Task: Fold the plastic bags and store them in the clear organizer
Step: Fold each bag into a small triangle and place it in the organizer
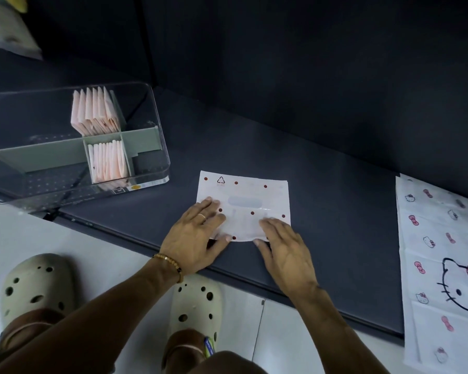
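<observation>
A white plastic bag w/ red dots (250, 197) lies flat on the dark mat (322, 211), roughly mid-frame, near the mat's front edge. It looks folded into a near-square; a recycling mark sits at its far-left corner and a pale oblong handle cutout shows thru the middle.

Both hands press on the bag's near half, palms down, fingers straight and spread, nothing clenched or pinched. Left hand (197, 233) covers the near-left corner, fingertips reaching toward the bag's centre, thumb along the near edge. It has 1 ring on a finger and a beaded bracelet (170, 263) at the wrist. Right hand (284, 249) lies on the near-right part, fingertips on the bag, thumb tip at the near edge. The bag's far half sticks out beyond both sets of fingers, uncovered.

Clear organizer (157, 147) stands to the left, well apart from the bag, partly on the mat and partly over the white floor (65, 233). Grey dividers (52, 155) split it into compartments. 2 compartments hold folded bags standing on edge: a far stack (95, 112) and a near stack (108, 163), both pinkish-white.

At the right edge, a big unfolded white bag w/ cartoon cat print (443, 265) lies flat, hanging past the mat's front edge, well apart from the hands.

Below, 2 beige perforated clogs (197, 306) on the floor.
</observation>
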### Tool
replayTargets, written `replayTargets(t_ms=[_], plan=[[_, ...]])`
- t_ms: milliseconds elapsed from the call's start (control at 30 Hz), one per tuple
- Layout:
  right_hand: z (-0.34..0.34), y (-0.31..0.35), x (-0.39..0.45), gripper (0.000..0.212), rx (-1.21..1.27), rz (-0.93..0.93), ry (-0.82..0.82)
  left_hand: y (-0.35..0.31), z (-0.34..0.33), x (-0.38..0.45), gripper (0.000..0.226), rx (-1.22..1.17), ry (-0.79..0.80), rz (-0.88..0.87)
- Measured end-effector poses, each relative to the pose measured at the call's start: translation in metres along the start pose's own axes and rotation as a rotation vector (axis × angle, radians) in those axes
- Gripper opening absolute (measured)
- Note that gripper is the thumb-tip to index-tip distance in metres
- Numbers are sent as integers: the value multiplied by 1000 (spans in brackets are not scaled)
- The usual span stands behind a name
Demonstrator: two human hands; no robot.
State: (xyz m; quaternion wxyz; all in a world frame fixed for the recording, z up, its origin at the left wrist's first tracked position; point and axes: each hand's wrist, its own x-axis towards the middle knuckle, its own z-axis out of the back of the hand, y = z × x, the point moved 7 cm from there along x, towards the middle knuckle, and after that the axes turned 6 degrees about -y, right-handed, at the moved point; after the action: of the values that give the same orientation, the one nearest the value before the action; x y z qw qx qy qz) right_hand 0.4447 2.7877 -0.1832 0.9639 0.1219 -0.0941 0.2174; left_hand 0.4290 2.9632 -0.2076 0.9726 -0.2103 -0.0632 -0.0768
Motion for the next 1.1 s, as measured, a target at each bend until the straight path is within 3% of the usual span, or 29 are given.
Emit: replayTargets(t_ms=[100,233,300,400,533,800,1100], plan=[[7,-3,6,26,21,-8,-87,2,0,-1,59,2,42,6],[10,-7,14,36,7,6,-19,-2,13,3,33,-30,-45,-52],[12,-13,19,31,43,-25,11,-3,23,6,30,-37,-65,-73],[15,-39,25,8,305,-306,96,11,35,11,27,-61,6,11],[5,-62,25,15,560,-575,267,33,46,15,17,-203,72,193],[-9,-59,33,19,334,-683,181,63,32,24,42,-130,76,563],[-14,-58,43,15,195,-747,120,69,25,38,36,111,69,612]])
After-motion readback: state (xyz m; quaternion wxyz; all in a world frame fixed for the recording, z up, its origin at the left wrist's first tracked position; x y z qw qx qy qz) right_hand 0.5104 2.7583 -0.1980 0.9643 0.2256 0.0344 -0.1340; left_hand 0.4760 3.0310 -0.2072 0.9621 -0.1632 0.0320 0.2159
